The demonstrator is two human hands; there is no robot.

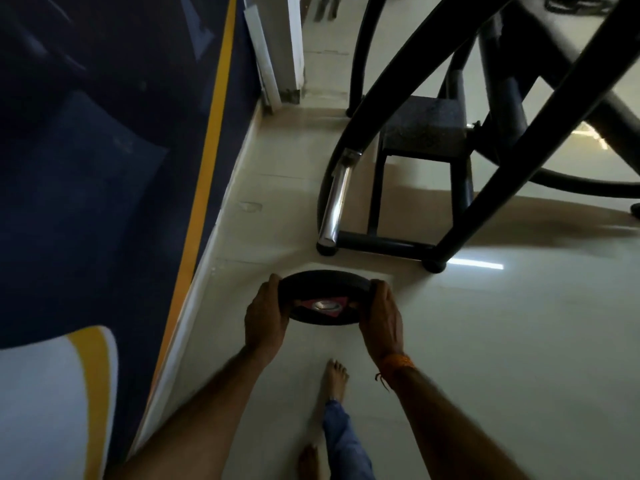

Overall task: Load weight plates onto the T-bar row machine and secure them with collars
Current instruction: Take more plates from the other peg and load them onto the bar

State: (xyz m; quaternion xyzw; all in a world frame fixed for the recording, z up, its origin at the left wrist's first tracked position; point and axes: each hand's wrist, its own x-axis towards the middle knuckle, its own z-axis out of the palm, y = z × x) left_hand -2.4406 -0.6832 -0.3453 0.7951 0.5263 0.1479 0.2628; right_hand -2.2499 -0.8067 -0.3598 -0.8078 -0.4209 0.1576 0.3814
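Note:
A black weight plate (pixel 322 289) with a red label and a metal centre hole is carried above the floor, tilted nearly flat. My left hand (pixel 265 315) grips its left rim and my right hand (pixel 382 318) grips its right rim; an orange thread circles the right wrist. Ahead stands the black T-bar row machine (pixel 450 188), with a chrome sleeve (pixel 334 202) slanting down at its near left corner. The sleeve is bare. No collar is in view.
A dark blue wall with a yellow stripe (pixel 204 174) runs along the left. The floor is pale glossy tile (pixel 485 341). The machine's black foot bar (pixel 381 245) and curved tubes cross the upper right. My bare feet (pixel 334 379) are below the plate.

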